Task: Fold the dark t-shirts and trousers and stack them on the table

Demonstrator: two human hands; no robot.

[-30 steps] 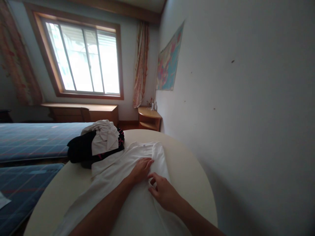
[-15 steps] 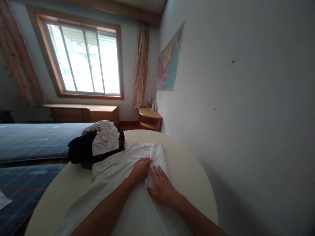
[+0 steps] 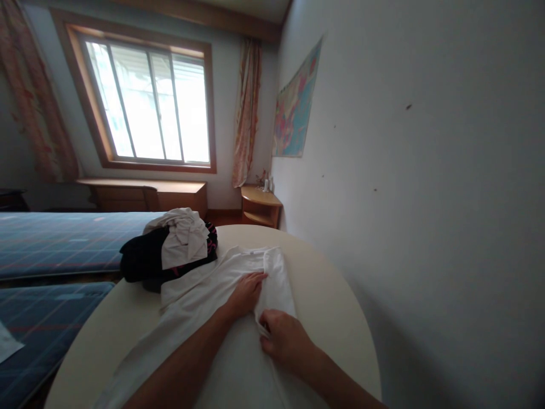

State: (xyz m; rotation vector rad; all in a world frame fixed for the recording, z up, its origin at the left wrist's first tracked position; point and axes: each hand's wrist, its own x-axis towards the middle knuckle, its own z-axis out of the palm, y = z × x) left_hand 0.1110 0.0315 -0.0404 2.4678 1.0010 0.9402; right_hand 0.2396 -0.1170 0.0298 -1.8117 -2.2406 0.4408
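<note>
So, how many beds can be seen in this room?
2: one bed is beyond the round table, near the window; another bed is at the lower left. Others may be hidden.

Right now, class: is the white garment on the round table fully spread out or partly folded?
Partly folded: the white cotton garment lies flat on the round cream table, its right edge doubled inward under both hands.

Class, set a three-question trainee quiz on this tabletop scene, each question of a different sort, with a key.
1. True or false: the left hand lies flat on the white shirt.
2. The right hand is: A) pinching the shirt's folded edge, B) on the clothes pile, C) off the round table.
3. Fill in: the clothes pile lies on the table's ___ side.

Key: 1 true; 2 A; 3 left.
</note>
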